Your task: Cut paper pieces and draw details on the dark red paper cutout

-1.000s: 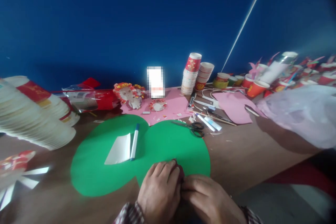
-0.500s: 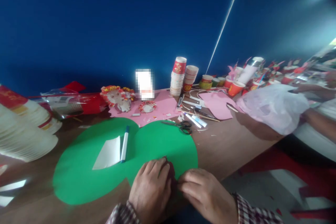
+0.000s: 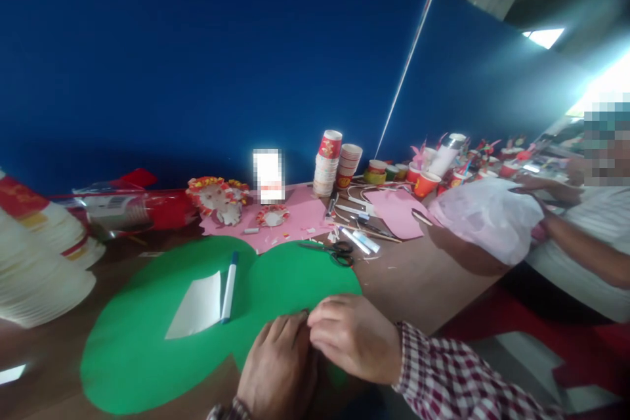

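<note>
My left hand (image 3: pixel 279 362) is closed near the lower edge of a green paper shape (image 3: pixel 275 275) with rounded lobes. Fingers pinched together, my right hand (image 3: pixel 350 336) meets it at the fingertips. Between the two hands is something small and dark that I cannot make out. A white marker with a blue cap (image 3: pixel 229 289) lies on the green paper beside a white piece of paper (image 3: pixel 197 308). At the paper's far edge rest black-handled scissors (image 3: pixel 339 252).
Pink paper (image 3: pixel 305 210), paper scraps and a flower-like paper craft (image 3: pixel 216 200) lie behind. Stacked paper cups (image 3: pixel 325 164) stand near the blue wall (image 3: pixel 197 65); more cups (image 3: pixel 44 262) are at left. At right, a person (image 3: pixel 575 230) handles a white plastic bag (image 3: pixel 492 216).
My right hand has moved left and up, against my left hand. The view has tilted upward and turned slightly right, bringing more of the person at right into sight.
</note>
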Tool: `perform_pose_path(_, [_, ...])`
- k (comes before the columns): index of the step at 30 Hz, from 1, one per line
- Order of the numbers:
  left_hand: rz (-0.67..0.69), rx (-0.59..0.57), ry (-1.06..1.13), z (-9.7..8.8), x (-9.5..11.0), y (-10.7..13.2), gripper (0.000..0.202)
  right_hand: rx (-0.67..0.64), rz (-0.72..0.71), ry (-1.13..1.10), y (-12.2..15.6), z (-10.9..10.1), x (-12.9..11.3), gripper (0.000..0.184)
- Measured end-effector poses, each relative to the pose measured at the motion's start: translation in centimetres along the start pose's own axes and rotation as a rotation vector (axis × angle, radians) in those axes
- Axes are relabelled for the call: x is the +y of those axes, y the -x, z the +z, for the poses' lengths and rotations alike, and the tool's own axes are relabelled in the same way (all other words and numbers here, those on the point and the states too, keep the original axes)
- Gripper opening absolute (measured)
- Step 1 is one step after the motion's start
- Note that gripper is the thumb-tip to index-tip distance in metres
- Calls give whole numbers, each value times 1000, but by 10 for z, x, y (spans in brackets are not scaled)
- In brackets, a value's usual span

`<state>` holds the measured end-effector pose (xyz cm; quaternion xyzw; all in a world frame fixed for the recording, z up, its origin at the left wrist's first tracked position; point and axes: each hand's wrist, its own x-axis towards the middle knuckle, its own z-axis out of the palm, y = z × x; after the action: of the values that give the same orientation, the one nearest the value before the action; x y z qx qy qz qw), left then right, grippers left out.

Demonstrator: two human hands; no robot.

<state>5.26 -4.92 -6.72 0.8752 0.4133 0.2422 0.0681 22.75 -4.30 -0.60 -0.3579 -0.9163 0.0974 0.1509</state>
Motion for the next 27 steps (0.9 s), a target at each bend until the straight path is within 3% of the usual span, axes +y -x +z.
perform_pose_path(10, [30, -52, -32, -2, -2, 1, 28, -31, 51, 31, -8, -6, 15, 18])
perform_pose_path(15, [36, -60, -57, -1, -4, 2, 28, 26, 372, 179, -3, -16, 60, 18])
perform_pose_path(18, [40, -35, -66, 1, -6, 4, 29, -14, 591, 334, -3, -29, 90, 21])
perform_pose_path(22, [103, 13, -83, 5, -10, 4, 30, -30, 675, 409, -7, -38, 113, 19])
perform_pose_path(27, [86, 86, -96, 10, -13, 5, 28, -42, 731, 471, -13, -33, 118, 21])
